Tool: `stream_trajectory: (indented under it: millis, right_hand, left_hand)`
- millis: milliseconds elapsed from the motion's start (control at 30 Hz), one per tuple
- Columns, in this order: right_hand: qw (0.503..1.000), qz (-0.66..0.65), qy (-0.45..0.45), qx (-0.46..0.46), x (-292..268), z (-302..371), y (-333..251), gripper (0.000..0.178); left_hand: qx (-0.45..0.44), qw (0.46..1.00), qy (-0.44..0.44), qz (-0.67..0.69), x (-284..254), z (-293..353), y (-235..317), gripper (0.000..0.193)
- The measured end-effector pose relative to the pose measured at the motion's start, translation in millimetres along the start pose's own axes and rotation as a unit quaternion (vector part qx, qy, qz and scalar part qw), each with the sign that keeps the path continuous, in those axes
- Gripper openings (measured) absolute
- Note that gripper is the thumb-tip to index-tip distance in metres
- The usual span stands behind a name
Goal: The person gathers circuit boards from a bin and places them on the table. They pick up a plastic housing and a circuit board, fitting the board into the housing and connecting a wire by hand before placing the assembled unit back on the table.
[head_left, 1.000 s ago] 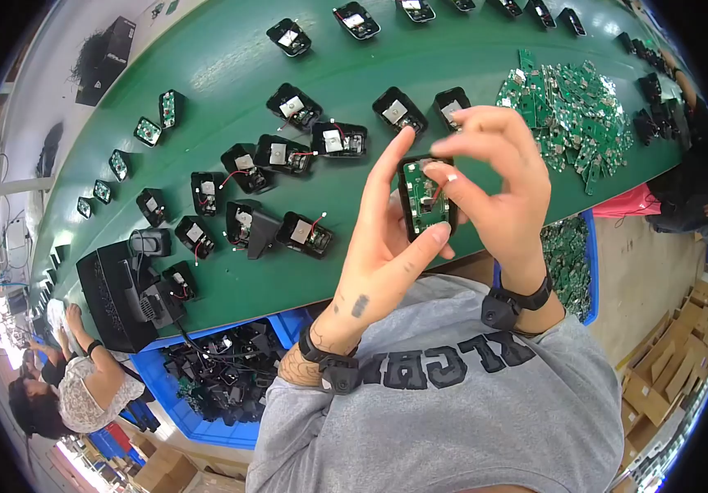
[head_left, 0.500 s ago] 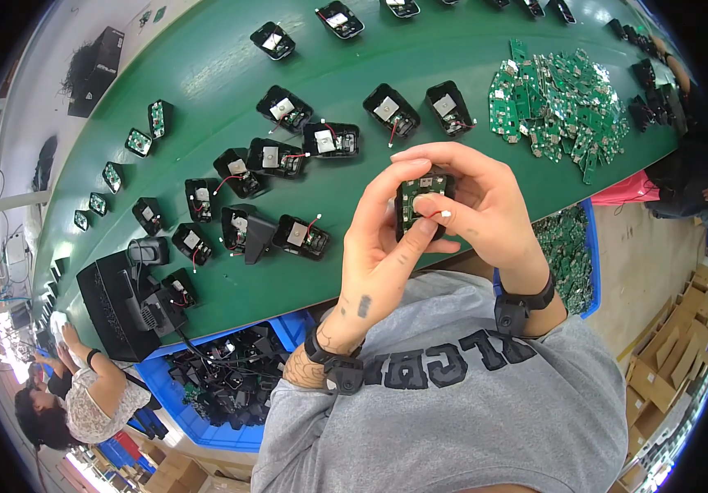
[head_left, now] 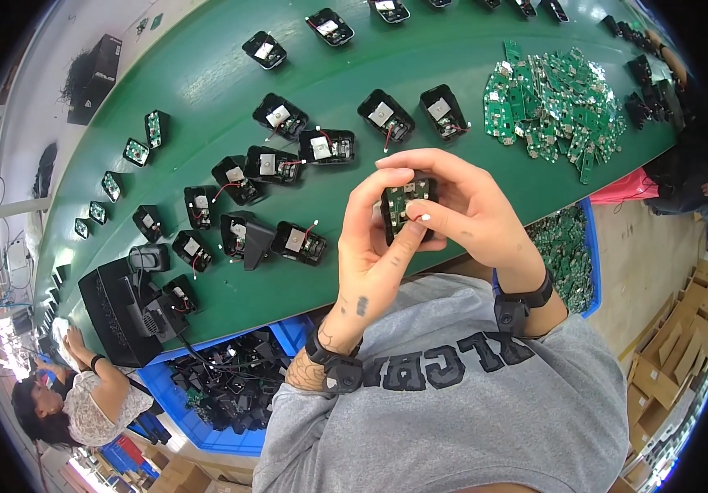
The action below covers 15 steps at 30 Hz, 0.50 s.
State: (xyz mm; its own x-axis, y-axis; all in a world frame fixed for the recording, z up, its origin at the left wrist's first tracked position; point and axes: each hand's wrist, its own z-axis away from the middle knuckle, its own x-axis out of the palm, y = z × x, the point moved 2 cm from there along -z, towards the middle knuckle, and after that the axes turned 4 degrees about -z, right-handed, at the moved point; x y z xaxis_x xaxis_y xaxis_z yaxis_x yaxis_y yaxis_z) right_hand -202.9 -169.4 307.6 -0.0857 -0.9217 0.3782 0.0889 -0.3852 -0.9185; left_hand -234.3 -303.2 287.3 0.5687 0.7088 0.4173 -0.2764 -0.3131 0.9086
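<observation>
Between both hands sits a small black plastic housing with a green circuit board (head_left: 403, 194) in its open top, above the near edge of the green table. My left hand (head_left: 374, 246) wraps the housing's left side, its thumb at the board's lower edge. From the right, my right hand (head_left: 469, 201) curls its fingers around the far side and presses its thumb on the board. A small white connector (head_left: 425, 217) sticks out beside the right thumb. The hands partly hide the housing. Several open black housings (head_left: 327, 148) with metal blocks and red wires lie beyond.
A heap of green circuit boards (head_left: 555, 103) lies at the right on the green table (head_left: 206, 156). A black stand-like device (head_left: 120, 312) stands at left. Blue bins (head_left: 206, 440) of parts sit below the table edge. Another person (head_left: 91, 403) works at far left.
Both hands and the held housing have moved slightly left. The right thumb stays pressed on the board. The whole view has shifted a little.
</observation>
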Motion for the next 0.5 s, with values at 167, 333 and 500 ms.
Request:
stream_trajectory:
  millis: [167,333,500]
  right_hand:
    - [1.0,0.014,0.017,-0.013,1,3,1,0.039]
    - [0.995,0.074,0.014,-0.068,4,-1,12,0.038]
    - [0.999,0.044,0.004,0.014,6,-9,10,0.038]
  left_hand:
    - [0.052,0.996,-0.004,-0.078,2,-3,0,0.036]
    - [0.141,0.982,0.025,-0.125,-4,-5,-10,0.035]
    - [0.116,0.988,0.064,-0.075,-2,-4,-5,0.042]
